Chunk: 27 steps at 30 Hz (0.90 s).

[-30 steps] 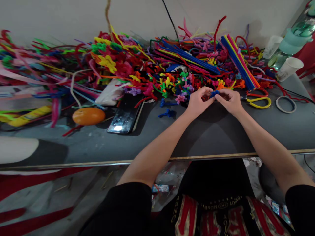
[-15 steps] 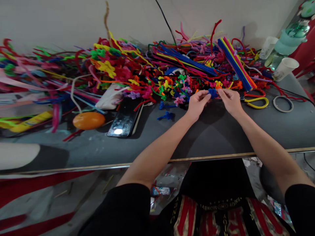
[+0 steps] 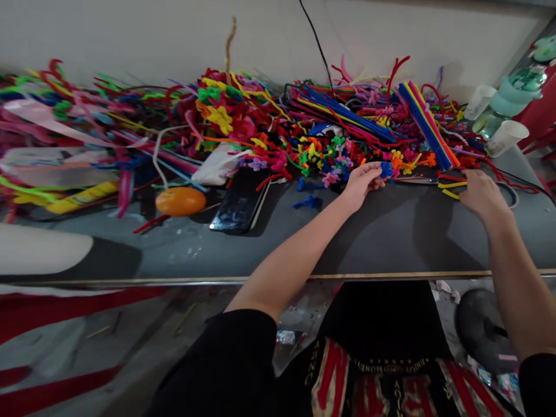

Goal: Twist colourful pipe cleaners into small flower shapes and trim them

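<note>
A small blue pipe-cleaner flower [image 3: 386,169] is pinched between the thumb and fingers of my left hand [image 3: 364,182], just above the table beside the pile of coloured flowers. My right hand [image 3: 485,196] is over the right end of a pair of scissors [image 3: 449,193], its fingers curled on the red and yellow handles. The scissors lie flat with their blades pointing left; my hand covers the ends of the handle loops. Nearer me, left of my left hand, a loose blue pipe-cleaner piece [image 3: 307,201] lies on the table.
Pipe cleaners and finished flowers heap along the wall, with a straight bundle [image 3: 428,124] on top. A phone [image 3: 234,202] and an orange [image 3: 180,201] lie left. A tape roll [image 3: 512,194] is partly behind my right hand; a paper cup [image 3: 507,138] stands farther right.
My right hand has left the blue flower and moved right to the scissors' handles. My left hand keeps the flower. The whole view has shifted slightly.
</note>
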Each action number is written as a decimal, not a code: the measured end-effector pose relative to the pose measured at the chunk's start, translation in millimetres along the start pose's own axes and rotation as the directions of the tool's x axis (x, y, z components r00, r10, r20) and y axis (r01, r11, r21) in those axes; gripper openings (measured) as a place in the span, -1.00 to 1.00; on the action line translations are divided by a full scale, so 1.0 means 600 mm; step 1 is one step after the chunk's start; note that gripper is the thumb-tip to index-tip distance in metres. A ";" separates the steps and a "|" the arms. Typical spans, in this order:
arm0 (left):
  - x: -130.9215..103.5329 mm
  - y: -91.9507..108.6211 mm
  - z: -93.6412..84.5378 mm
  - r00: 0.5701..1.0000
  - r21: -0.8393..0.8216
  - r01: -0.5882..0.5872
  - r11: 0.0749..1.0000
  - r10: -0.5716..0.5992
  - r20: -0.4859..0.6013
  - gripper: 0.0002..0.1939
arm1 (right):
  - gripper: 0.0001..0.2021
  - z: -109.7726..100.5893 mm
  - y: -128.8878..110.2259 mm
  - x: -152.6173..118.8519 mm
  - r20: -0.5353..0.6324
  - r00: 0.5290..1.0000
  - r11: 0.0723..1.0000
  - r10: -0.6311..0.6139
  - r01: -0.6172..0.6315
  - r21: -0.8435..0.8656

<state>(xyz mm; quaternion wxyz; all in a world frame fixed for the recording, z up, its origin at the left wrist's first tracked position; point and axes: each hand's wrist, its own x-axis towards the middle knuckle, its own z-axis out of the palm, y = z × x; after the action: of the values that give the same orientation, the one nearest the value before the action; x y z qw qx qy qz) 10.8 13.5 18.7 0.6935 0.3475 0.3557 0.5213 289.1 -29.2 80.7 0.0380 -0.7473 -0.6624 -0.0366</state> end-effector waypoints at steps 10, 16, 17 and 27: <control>-0.005 0.011 0.003 0.993 -0.092 0.118 0.989 -0.117 0.017 -0.92 | -0.49 0.045 0.098 0.048 0.090 0.898 0.903 -0.430 0.430 0.023; -0.011 0.035 0.007 0.982 -0.416 0.170 0.893 -0.189 -0.004 -0.76 | -0.60 0.016 0.058 0.042 0.290 0.909 0.947 -0.298 0.320 -0.029; -0.011 0.040 0.007 0.984 -0.462 0.150 0.874 -0.178 -0.019 -0.74 | -0.63 0.012 0.051 0.036 0.312 0.912 0.956 -0.265 0.290 -0.036; -0.006 0.043 0.005 0.976 -0.497 0.112 0.861 -0.188 -0.106 -0.84 | -0.54 0.010 0.042 -0.013 0.083 0.996 0.938 -0.026 -0.005 0.346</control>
<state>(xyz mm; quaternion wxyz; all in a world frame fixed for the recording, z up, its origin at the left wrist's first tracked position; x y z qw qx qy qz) 0.6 14.9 42.7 0.7684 0.0921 0.2900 0.5631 313.2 -39.3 73.6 0.1402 -0.7263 -0.6635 0.1124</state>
